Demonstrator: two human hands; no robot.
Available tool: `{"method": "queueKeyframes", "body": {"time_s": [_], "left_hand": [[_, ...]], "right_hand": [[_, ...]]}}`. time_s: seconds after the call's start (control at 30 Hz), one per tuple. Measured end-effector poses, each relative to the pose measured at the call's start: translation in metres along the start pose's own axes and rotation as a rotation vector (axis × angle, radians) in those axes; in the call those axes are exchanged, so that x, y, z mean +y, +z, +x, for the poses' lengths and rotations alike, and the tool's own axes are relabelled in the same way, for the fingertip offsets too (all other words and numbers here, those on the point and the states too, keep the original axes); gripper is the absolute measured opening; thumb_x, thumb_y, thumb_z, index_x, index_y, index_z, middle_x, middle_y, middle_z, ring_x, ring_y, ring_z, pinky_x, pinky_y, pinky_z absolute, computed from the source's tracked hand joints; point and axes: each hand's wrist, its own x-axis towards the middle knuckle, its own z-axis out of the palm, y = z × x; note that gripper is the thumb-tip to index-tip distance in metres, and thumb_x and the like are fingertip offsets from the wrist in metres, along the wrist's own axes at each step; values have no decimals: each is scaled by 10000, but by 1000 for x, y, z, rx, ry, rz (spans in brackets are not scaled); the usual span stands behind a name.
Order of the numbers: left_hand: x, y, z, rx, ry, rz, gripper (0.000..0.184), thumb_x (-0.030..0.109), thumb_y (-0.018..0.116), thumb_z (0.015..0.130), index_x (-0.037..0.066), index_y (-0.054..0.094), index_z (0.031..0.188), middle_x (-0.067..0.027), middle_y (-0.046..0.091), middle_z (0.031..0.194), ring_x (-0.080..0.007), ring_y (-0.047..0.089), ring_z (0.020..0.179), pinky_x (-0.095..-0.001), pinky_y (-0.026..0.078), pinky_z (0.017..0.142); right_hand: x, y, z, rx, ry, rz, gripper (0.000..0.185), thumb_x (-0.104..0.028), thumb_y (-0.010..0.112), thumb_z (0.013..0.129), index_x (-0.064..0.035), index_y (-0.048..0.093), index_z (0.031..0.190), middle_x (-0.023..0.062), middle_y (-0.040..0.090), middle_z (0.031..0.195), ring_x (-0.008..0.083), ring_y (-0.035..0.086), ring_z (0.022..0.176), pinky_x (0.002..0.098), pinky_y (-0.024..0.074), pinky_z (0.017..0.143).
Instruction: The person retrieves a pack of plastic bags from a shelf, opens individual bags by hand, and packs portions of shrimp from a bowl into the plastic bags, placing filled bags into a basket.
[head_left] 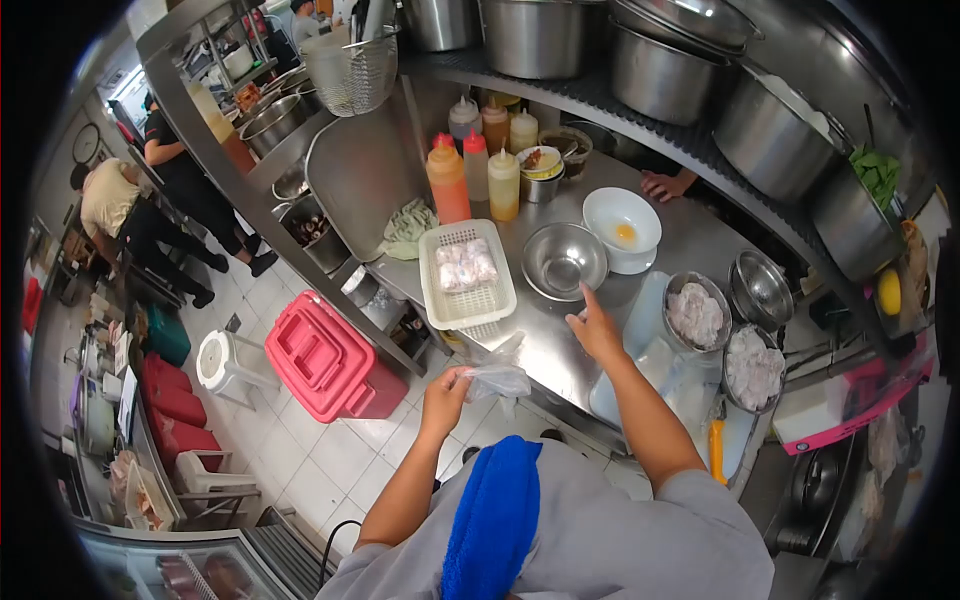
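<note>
My left hand is closed on the top of a clear plastic bag, held in front of the counter's edge. Whether anything is inside the bag I cannot tell. Over the counter, my right hand holds nothing; its index finger stretches toward the rim of a steel bowl and its thumb is apart. Beyond that bowl, a white bowl contains a cracked egg with its yolk showing. A cream plastic basket with wrapped pale portions stands left of the steel bowl.
Squeeze bottles line the back of the counter. Bowls of pale raw meat and an orange-handled knife lie right. Pots fill the overhead shelf. A red lidded bin stands left. Another person's hand rests across the counter.
</note>
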Motion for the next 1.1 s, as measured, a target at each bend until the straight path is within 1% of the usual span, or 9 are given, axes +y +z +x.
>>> {"method": "queueKeyframes", "body": {"time_s": [0.13, 0.2, 0.3, 0.37, 0.5, 0.57, 0.7, 0.83, 1.1], "left_hand": [[0, 8, -2, -8, 1, -48, 217, 150, 542, 906, -5, 643, 1020, -41, 649, 842, -96, 576, 709, -244, 468, 611], [4, 8, -6, -1, 21, -81, 226, 165, 551, 911, 3, 652, 1031, -50, 657, 825, -95, 576, 681, -244, 468, 578], [-2, 9, 0, -22, 64, 74, 235, 185, 555, 918, 6, 665, 1022, -73, 656, 821, -100, 576, 627, -242, 470, 551], [0, 7, -4, -22, 119, 98, 231, 182, 562, 914, 12, 667, 1030, -67, 659, 819, -99, 582, 629, -245, 470, 551], [-5, 4, -5, -27, 34, 7, 218, 141, 538, 912, -22, 655, 998, -72, 657, 826, -106, 594, 664, -242, 480, 588], [3, 5, -3, -41, 38, -18, 215, 134, 535, 910, -26, 650, 998, -68, 656, 824, -107, 596, 678, -244, 482, 596], [17, 7, 0, -55, 86, -13, 214, 132, 538, 904, -23, 644, 1005, -55, 653, 822, -111, 601, 715, -251, 484, 616], [7, 7, 5, -46, 89, 2, 213, 137, 541, 901, -20, 645, 1001, -58, 655, 831, -110, 600, 729, -254, 484, 636], [21, 20, 2, -112, 110, -70, 221, 144, 538, 902, -12, 642, 1018, -49, 654, 836, -100, 594, 736, -247, 478, 644]], "right_hand": [[5, 8, 6, 84, -12, -95, 614, -259, 629, 822, -206, 357, 1369, 113, 657, 848, 330, 634, 791, 441, 489, 724], [18, 17, 16, 171, -52, -104, 378, -264, 633, 824, -161, 524, 1170, 108, 659, 821, 321, 638, 769, 431, 489, 689], [3, -1, 1, 205, -132, 25, 242, -285, 654, 817, -108, 576, 962, 104, 658, 782, 311, 634, 736, 412, 483, 657], [-19, -26, -19, 108, -96, 157, 254, -271, 696, 792, -90, 589, 934, 107, 651, 743, 281, 631, 687, 369, 481, 637], [-92, -116, -69, -27, -337, 317, 255, -176, 743, 747, -79, 592, 928, 65, 642, 733, 143, 621, 683, 283, 481, 634], [-135, -176, -94, 14, -608, 205, 235, -129, 728, 734, -75, 594, 919, 46, 638, 767, 111, 614, 699, 257, 477, 634], [-195, -280, -138, 370, -980, 42, 214, -6, 635, 702, -38, 578, 906, 49, 606, 807, 104, 582, 674, 212, 457, 629], [-241, -329, -160, 508, -806, 259, 181, -78, 610, 777, -54, 557, 948, -1, 545, 764, 76, 531, 664, 209, 421, 608], [-298, -377, -79, 589, -566, -164, 272, -234, 620, 842, -71, 581, 1056, 16, 573, 651, 71, 523, 552, 224, 413, 509]]}}
